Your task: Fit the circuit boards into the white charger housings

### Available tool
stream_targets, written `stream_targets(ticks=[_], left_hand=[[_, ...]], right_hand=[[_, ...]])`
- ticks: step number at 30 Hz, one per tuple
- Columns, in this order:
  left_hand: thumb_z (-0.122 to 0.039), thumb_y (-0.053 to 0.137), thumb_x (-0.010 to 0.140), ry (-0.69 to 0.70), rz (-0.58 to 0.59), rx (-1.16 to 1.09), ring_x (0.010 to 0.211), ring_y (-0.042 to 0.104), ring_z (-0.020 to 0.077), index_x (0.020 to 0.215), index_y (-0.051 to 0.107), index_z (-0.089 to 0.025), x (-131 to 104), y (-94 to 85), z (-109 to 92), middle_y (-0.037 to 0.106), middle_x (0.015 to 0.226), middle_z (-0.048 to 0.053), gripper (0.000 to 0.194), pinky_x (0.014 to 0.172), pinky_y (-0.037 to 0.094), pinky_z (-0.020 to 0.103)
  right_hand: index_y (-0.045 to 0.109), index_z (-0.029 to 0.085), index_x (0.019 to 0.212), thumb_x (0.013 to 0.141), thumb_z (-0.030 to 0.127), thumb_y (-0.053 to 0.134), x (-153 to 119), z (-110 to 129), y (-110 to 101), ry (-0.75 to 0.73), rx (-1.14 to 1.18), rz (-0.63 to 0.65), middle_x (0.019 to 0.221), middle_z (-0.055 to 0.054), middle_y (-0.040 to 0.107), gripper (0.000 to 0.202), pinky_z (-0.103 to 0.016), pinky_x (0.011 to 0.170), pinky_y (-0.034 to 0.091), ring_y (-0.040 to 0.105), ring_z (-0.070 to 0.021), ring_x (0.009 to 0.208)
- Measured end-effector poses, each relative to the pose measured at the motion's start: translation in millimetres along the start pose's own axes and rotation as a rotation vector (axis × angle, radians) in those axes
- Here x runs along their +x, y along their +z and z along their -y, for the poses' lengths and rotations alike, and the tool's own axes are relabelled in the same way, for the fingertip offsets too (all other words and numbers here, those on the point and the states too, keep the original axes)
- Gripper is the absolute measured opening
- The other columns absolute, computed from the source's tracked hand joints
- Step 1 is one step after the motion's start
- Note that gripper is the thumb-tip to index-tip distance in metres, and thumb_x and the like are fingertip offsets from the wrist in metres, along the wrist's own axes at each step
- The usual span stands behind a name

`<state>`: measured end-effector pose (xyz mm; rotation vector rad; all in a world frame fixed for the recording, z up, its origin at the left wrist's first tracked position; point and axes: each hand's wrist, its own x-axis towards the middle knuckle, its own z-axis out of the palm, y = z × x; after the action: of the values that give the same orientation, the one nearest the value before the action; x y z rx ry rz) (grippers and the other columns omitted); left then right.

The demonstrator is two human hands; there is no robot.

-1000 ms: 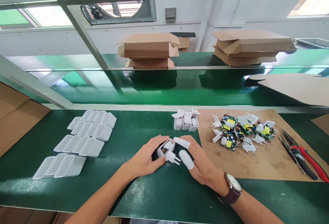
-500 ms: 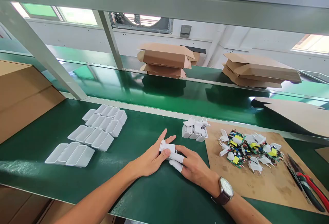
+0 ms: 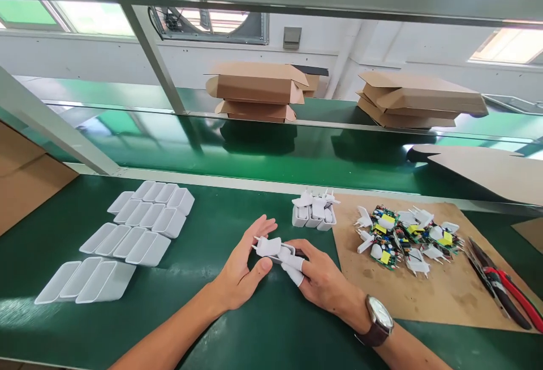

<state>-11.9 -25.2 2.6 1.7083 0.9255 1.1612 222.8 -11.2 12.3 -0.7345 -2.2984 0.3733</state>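
Observation:
Above the middle of the bench, my right hand [image 3: 324, 271], with white covers on two fingertips, grips a white plastic charger housing [image 3: 276, 256]. On it sits a white plug piece [image 3: 268, 246] with two pins pointing left. My left hand [image 3: 244, 265] is beside the pin end, fingers stretched out and thumb apart. Whether its palm touches the piece I cannot tell. Further back stand several white housings filled with plug pieces [image 3: 314, 211]. Rows of open white housings [image 3: 142, 242] lie to the left.
Circuit boards with white plug pieces [image 3: 407, 240] are heaped on a brown cardboard sheet [image 3: 382, 296] at right. Red-and-black-handled pliers [image 3: 503, 288] lie beside them. Folded cartons [image 3: 254, 84] rest on the ledge behind. A metal post [image 3: 63, 127] rises at left.
My left thumb has come off the plug piece, and the left hand has opened. The housing is now more visible in my right hand. The view has shifted slightly.

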Motion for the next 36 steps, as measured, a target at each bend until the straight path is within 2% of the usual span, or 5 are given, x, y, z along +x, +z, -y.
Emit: stream_targets(ticks=[6, 14, 26, 31, 36], left_hand=[[-0.059, 0.053, 0.100, 0.130, -0.077, 0.105, 0.133, 0.059, 0.0335, 0.156, 0.037, -0.027, 3.7, -1.9, -4.5, 0.053, 0.150, 0.018, 0.066, 0.104, 0.053, 0.050], [-0.022, 0.048, 0.105, 0.063, -0.214, 0.260, 0.076, 0.064, 0.0125, 0.117, 0.063, -0.025, 6.6, 5.7, -2.1, 0.063, 0.095, 0.002, 0.020, 0.066, 0.057, 0.024], [-0.032, 0.044, 0.108, -0.045, -0.170, 0.262, 0.081, 0.064, 0.0145, 0.121, 0.062, -0.025, 4.7, 4.2, 1.7, 0.065, 0.101, 0.005, 0.024, 0.073, 0.057, 0.029], [-0.065, 0.069, 0.088, 0.038, -0.113, 0.133, 0.096, 0.069, 0.0216, 0.154, 0.034, -0.030, 0.8, 7.1, 4.4, 0.066, 0.116, 0.008, 0.082, 0.083, 0.060, 0.037], [-0.038, 0.082, 0.085, 0.226, -0.145, 0.293, 0.105, 0.068, 0.0233, 0.160, 0.027, -0.032, -6.8, 20.5, 4.9, 0.063, 0.127, 0.011, 0.093, 0.088, 0.060, 0.039]], right_hand=[[0.061, 0.020, 0.120, 0.094, 0.005, 0.053, -3.4, 2.0, -4.8, 0.020, -0.022, 0.016, 0.126, -0.014, 0.065, 0.032, -0.035, 0.080, 0.064, 0.070, -0.0221, 0.105], [0.052, 0.020, 0.134, 0.099, 0.014, 0.057, -3.7, 1.0, 3.4, 0.081, -0.045, 0.051, 0.123, -0.011, 0.069, 0.037, -0.037, 0.084, 0.065, 0.072, -0.0229, 0.104], [0.057, 0.020, 0.130, 0.098, 0.012, 0.052, 1.9, 2.9, 4.6, 0.086, -0.030, 0.074, 0.113, -0.011, 0.068, 0.033, -0.036, 0.079, 0.063, 0.068, -0.0219, 0.093], [0.060, 0.023, 0.132, 0.104, 0.028, 0.049, 4.7, 4.2, 7.9, 0.368, 0.497, -0.053, 0.121, -0.011, 0.068, 0.030, -0.037, 0.087, 0.062, 0.069, -0.0208, 0.102], [0.067, 0.019, 0.119, 0.098, 0.057, 0.059, 7.9, 10.4, 15.5, 0.803, 1.216, 0.028, 0.109, -0.010, 0.074, 0.045, -0.040, 0.083, 0.060, 0.073, -0.0248, 0.093]])
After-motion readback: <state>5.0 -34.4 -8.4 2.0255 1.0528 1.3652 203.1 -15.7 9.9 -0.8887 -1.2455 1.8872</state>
